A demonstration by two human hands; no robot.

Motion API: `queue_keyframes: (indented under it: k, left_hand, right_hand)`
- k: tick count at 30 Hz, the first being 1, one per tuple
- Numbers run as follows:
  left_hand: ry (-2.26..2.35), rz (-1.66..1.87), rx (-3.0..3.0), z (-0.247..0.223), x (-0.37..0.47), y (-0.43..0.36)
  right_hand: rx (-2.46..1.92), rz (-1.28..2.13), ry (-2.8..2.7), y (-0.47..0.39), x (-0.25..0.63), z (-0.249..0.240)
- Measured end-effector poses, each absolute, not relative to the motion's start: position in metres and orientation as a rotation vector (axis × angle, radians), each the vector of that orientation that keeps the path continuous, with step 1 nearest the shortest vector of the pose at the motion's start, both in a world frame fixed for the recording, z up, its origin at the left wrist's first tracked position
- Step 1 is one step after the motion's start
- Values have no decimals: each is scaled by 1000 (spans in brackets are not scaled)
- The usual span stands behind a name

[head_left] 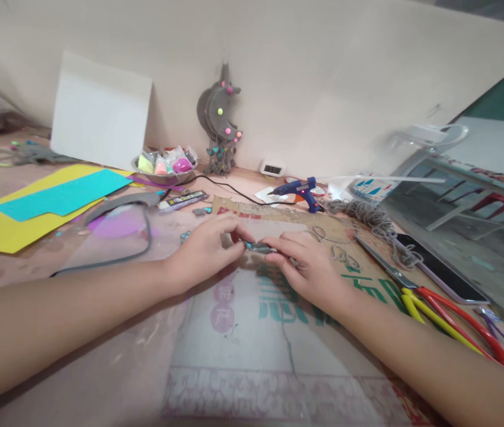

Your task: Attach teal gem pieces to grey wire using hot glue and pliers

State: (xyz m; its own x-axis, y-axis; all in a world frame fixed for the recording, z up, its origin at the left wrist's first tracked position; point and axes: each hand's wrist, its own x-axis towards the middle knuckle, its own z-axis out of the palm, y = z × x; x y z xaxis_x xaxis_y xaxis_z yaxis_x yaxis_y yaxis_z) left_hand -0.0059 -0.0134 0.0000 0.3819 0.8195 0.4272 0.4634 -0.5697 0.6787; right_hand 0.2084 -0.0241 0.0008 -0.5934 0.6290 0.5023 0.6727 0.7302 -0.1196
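Between my two hands is a small grey piece with a bit of turquoise on it, too small to make out exactly. My left hand pinches its left end between thumb and fingers. At its right end my right hand grips it the same way. Both hands hover over a flattened printed cardboard sheet with a clear plastic layer on it. A grey strand hangs or lies below the hands; I cannot tell if it joins the piece. Small turquoise and grey bits lie just beyond my left hand.
A blue glue gun, grey yarn, scissors and a phone lie to the right. Behind are a clock, a bowl of colourful packets and a moon-shaped hanging. Coloured sheets lie left.
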Motion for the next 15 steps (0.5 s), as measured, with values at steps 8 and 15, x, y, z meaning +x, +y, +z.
queue_keyframes:
  k: [8,15]
  left_hand:
    - [1121,1037,2210,-2,-6,-13]
    - [1143,1008,2198,1,-6,-14]
  right_hand:
    - [-1015,-132,-2417,-24,208,-1]
    - [-1008,-143,-2425,-25,207,1]
